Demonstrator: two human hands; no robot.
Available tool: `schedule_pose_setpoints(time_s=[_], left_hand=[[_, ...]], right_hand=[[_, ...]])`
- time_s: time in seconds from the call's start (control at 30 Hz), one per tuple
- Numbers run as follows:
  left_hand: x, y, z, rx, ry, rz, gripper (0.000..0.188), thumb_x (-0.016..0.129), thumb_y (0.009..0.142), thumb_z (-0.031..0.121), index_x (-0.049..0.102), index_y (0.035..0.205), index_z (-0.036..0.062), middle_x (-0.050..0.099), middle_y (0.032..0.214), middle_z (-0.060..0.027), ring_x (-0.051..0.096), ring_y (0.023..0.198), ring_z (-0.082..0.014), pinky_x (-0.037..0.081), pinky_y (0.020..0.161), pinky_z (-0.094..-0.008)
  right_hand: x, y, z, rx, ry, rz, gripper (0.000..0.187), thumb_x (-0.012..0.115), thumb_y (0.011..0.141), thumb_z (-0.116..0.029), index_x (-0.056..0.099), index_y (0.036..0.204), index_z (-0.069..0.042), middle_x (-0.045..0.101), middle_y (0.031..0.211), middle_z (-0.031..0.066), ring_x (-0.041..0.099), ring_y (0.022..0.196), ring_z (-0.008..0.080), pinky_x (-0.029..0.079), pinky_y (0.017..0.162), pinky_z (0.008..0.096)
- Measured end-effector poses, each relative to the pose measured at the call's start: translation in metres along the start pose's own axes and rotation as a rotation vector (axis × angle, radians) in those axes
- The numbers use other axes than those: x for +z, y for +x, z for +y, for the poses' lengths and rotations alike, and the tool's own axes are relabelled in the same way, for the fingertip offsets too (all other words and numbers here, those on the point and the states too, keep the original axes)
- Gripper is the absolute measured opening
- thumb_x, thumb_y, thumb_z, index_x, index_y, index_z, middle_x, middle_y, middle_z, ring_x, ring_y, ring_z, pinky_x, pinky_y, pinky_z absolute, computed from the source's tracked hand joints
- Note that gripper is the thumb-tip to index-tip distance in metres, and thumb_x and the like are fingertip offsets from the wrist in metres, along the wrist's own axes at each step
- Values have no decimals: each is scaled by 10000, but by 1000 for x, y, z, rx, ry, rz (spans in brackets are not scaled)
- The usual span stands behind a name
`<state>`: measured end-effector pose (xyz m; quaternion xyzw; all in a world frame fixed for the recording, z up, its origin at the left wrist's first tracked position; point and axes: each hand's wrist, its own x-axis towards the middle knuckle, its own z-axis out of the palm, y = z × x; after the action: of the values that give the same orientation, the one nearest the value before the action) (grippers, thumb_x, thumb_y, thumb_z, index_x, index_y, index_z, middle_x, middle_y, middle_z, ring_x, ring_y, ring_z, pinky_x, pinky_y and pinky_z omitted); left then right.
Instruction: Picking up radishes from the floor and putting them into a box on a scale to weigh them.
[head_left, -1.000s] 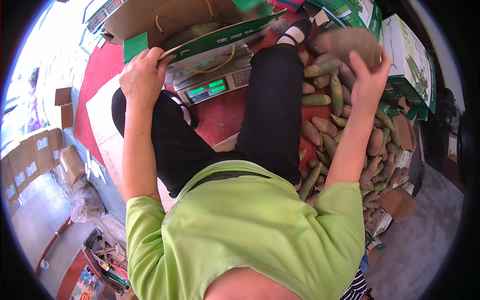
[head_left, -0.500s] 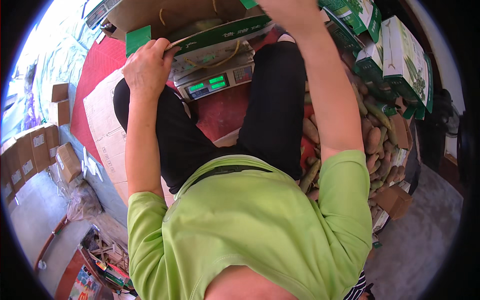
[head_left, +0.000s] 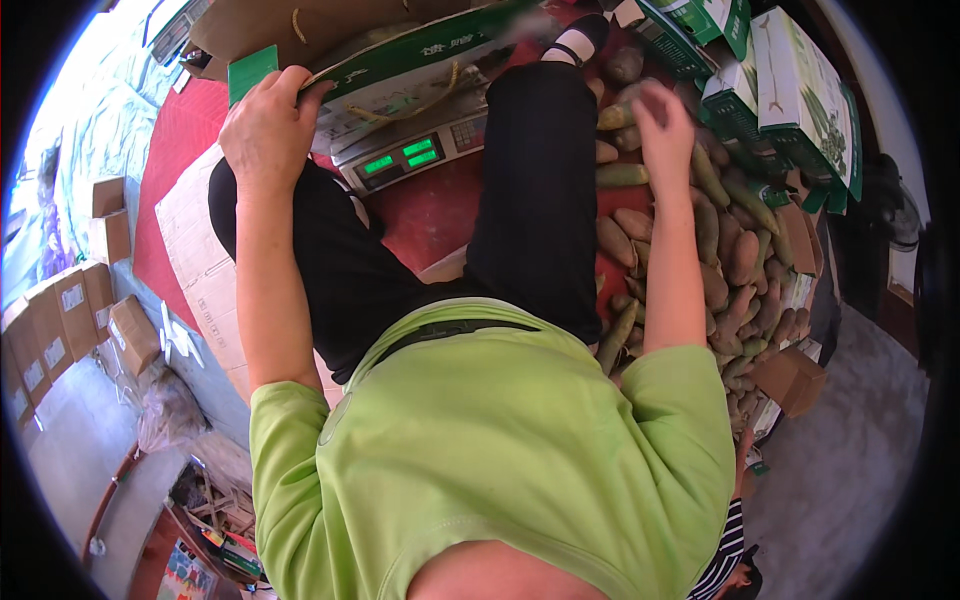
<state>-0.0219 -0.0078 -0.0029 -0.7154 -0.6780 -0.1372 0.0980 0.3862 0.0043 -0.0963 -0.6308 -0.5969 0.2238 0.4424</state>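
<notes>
Green carton (head_left: 410, 58) stands unclosed on scale (head_left: 405, 160), left grip (head_left: 268, 125) clasping it, right grip (head_left: 667, 138) unclenched, seemingly empty, near roots (head_left: 742, 258) left outside.

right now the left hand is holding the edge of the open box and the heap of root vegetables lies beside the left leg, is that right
Not quite: the head view shows the heap of root vegetables beside the right leg. The left hand is indeed holding the edge of the open box.
</notes>
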Motion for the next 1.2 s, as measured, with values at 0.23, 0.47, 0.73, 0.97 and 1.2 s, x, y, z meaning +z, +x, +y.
schedule_pose_setpoints(time_s=[0.23,0.47,0.73,0.97,1.2], left_hand=[[1,0,7,-20,-9,10,240,629,823,404,634,866,168,651,828,-16,632,771,-280,483,627,-388],[10,-1,-1,-41,-25,-12,246,630,835,400,655,924,172,677,918,-23,648,812,-283,490,631,-373],[4,-3,1,-80,29,-4,244,652,821,400,666,907,172,682,901,-8,658,786,-247,489,618,-344],[10,-2,0,-70,33,22,265,662,803,423,672,902,178,681,882,-13,657,776,-256,491,614,-353],[8,0,2,-72,21,53,272,672,789,430,678,861,168,679,837,-19,653,737,-249,482,590,-348]], right_hand=[[-51,-165,193,464,-125,-68,273,692,783,-121,624,1021,-5,665,968,127,628,903,194,491,810,317],[-73,-266,214,926,-441,-129,283,712,753,-161,645,1000,-39,670,976,164,640,925,293,486,835,387],[-105,-255,181,735,-1009,-250,325,667,761,-199,556,1057,-122,573,1092,134,533,1056,355,495,830,461],[-152,-254,197,1290,-1053,-120,462,594,801,-223,473,1239,-140,504,1270,129,487,1186,353,452,933,494],[-169,-313,263,1240,-795,182,740,784,680,-214,433,1307,-40,562,1205,189,546,1089,387,463,886,480]])
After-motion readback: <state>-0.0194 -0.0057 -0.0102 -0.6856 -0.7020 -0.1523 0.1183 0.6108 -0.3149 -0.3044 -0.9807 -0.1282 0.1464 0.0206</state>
